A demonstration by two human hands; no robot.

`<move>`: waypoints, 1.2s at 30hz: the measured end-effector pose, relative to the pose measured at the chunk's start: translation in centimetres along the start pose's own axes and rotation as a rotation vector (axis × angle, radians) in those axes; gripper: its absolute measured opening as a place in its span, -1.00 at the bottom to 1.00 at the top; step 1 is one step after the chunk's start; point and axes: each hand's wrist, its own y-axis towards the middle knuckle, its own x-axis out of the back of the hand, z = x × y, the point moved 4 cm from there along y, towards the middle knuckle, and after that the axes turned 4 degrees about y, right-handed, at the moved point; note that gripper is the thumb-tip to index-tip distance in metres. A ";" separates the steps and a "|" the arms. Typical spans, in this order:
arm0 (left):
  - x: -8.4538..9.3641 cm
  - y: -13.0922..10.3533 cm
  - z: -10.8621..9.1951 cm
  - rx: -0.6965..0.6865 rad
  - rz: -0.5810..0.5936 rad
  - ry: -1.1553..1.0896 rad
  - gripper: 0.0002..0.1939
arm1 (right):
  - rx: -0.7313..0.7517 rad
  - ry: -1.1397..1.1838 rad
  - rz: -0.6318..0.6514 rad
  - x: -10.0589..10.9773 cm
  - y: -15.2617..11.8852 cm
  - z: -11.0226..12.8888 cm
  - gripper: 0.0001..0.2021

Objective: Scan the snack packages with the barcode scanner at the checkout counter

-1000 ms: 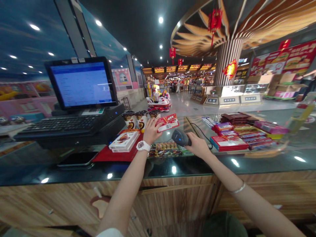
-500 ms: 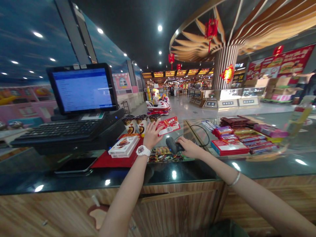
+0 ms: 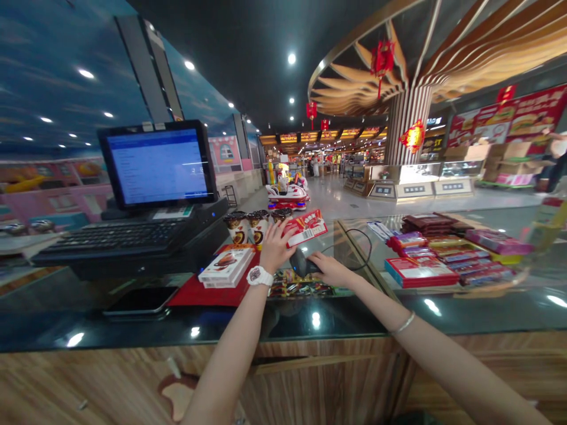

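Note:
My left hand (image 3: 276,245), with a white watch on its wrist, grips a flat red snack box (image 3: 306,228) by its left end, the barcode side facing me. Just below and to the right, my right hand (image 3: 326,267) is wrapped round a black barcode scanner (image 3: 302,261). The scanner's head lies close under the box, pointing left toward my left wrist. Behind my left hand stand three lidded cups (image 3: 257,227). White boxes (image 3: 227,265) with a food picture lie stacked on a red sheet (image 3: 190,291) to the left.
A monitor (image 3: 158,165) and black keyboard (image 3: 119,239) stand at the left, with a phone (image 3: 140,300) in front. On the right, chocolate bars and snack packs (image 3: 458,252) lie beside red boxes (image 3: 420,272). The scanner's cable (image 3: 371,251) loops across the glass counter.
The scanner in my right hand has moved left, nearer to the red box and my left wrist. My left hand still holds the box. The view has shifted slightly.

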 end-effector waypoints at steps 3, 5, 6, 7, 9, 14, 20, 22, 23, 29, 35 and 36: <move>-0.2 -0.1 -0.1 -0.008 -0.002 -0.003 -0.51 | -0.002 0.016 -0.003 -0.2 -0.1 -0.1 -0.47; -0.2 -0.1 -0.1 -0.007 0.003 -0.018 -0.51 | -0.011 0.033 -0.013 -0.2 -0.1 -0.1 -0.46; -0.2 -0.1 -0.1 -0.004 0.007 -0.026 -0.51 | -0.012 0.048 -0.028 -0.1 -0.1 -0.1 -0.46; -0.2 -0.1 -0.2 0.001 0.011 -0.034 -0.51 | -0.008 0.066 -0.052 0.0 -0.1 0.0 -0.46; -0.1 -0.1 -0.3 0.010 0.019 -0.048 -0.51 | 0.006 0.107 -0.114 0.6 -0.2 0.3 -0.49; 0.5 0.2 -1.0 0.038 0.029 -0.108 -0.52 | -0.015 0.117 -0.256 3.4 -1.7 0.6 -0.77; 1.3 0.9 -3.2 0.018 0.002 -0.157 -0.51 | -0.068 0.055 -0.620 8.0 -6.3 -0.7 -0.51; 1.5 1.2 -4.3 -0.018 -0.002 -0.173 -0.51 | -0.099 0.023 -0.683 9.0 -7.8 -1.6 -0.42; 1.6 1.3 -4.9 -0.034 -0.001 -0.184 -0.52 | -0.112 0.018 -0.695 9.4 -8.5 -2.1 -0.39; 1.9 1.9 -8.8 -0.105 0.034 -0.254 -0.55 | -0.118 0.003 -0.680 10.2 -12.0 -4.1 -0.34; 2.0 3.1 -13.2 -0.172 0.068 -0.352 -0.51 | -0.156 -0.113 -0.620 10.7 -15.9 -4.8 -0.44; 1.9 3.3 -13.9 -0.186 0.074 -0.367 -0.50 | -0.170 -0.127 -0.632 10.8 -16.7 -5.1 -0.47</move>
